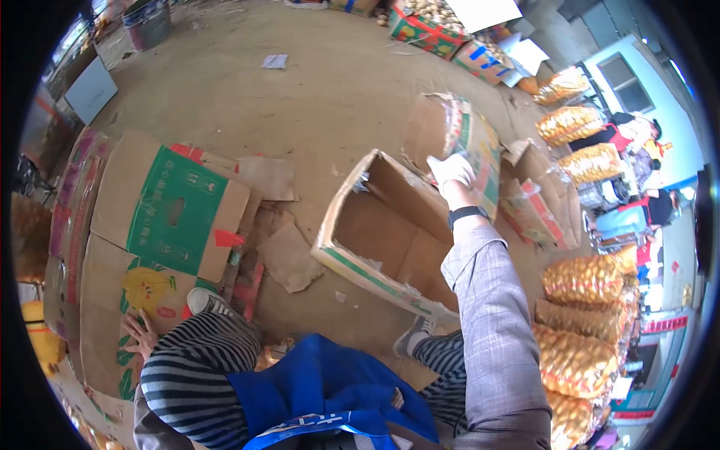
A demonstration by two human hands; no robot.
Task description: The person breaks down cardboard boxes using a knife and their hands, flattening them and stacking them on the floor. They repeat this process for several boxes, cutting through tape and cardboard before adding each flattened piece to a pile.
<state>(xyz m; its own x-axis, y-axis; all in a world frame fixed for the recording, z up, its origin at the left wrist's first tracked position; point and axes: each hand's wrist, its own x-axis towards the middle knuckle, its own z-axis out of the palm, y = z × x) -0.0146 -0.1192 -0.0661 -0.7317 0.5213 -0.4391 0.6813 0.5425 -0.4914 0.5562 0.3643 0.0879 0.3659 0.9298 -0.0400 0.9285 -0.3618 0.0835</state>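
My left hand [141, 335] lies with fingers spread on a large cardboard carton [112, 277] with a green printed panel, beside my striped knee. My right hand [452, 172], in a white glove, is closed at the far right edge of an open cardboard box [352, 251]. The fingertips are partly hidden, but they appear to grip the box's rim. That box is tilted on the floor, and its bare brown inside faces me. Just behind the glove stands another printed carton [480, 157] with its flaps up.
Torn cardboard pieces [289, 259] lie on the floor between the cartons. A further opened box [536, 199] stands at right. Net sacks [577, 364] of round yellowish produce line the right side, with people [637, 135] beyond. Filled boxes [427, 30] stand at the back, a bucket [146, 26] at back left.
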